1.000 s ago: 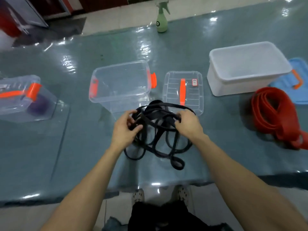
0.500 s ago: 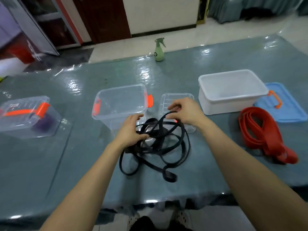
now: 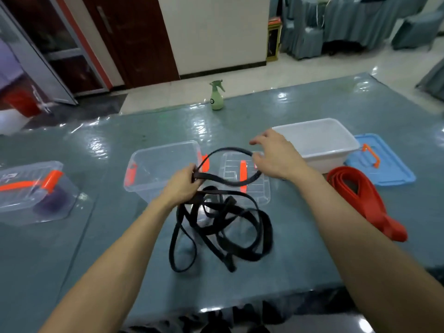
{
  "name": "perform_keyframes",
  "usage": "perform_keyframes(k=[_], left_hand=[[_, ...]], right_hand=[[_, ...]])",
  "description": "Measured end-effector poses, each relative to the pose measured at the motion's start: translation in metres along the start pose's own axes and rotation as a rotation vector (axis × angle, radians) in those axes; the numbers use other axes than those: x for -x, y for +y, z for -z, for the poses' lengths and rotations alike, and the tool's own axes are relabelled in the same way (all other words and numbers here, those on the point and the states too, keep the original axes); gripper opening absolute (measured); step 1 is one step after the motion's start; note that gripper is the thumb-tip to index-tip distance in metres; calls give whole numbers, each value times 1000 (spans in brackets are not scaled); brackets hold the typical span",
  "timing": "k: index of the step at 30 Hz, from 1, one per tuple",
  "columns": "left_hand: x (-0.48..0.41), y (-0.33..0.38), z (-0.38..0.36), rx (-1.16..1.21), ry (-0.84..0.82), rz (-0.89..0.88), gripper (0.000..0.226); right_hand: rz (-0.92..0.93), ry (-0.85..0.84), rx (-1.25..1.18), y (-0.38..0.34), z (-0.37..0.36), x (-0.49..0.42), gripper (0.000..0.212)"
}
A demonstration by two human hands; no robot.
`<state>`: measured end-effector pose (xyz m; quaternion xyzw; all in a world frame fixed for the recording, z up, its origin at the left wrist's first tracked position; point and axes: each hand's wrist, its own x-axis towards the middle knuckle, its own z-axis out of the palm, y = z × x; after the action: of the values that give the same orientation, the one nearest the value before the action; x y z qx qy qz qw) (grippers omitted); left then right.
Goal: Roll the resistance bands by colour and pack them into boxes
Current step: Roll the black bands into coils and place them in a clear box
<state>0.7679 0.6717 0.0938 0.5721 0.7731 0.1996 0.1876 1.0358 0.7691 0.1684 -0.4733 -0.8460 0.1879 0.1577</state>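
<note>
Nearest on the surface, the black bands lie in a loose, unrolled tangle just in front of the person. The left hand pinches a few strands at the top of that tangle and holds them lifted. From this grip one loop arcs to the right and runs against the underside of the right hand, whose fingers are spread and relaxed, not curled round anything. The step in hand looks like drawing one band free of the knot so it can be rolled.

Near right, the red bands lie folded in a flat heap, neither rolled nor boxed.

Behind the tangle stands an open clear box with nothing visible in it, and its clear lid lies flat just to its right. Further right sit an open white box and, beside it, a blue lid.

At far left a closed box holds what seems to be a purple band, so one colour appears finished. Black is in progress and red is untouched, so two boxes remain to be filled and closed.

A green spray bottle stands at the far edge.
</note>
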Motion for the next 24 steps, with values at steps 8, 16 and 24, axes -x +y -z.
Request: perform_keyframes(k=[8,16,24], left_hand=[[9,52,114,-80,-36,-241,44],[26,41,137,342,11,-108,28],[28,3,139,736,96,84,29]], right_hand=[[187,-311,-415,-85,-40,-24,62],[354,-10,-609,-147,49,-50,28],[193,148,-640,-131,51,-61,33]])
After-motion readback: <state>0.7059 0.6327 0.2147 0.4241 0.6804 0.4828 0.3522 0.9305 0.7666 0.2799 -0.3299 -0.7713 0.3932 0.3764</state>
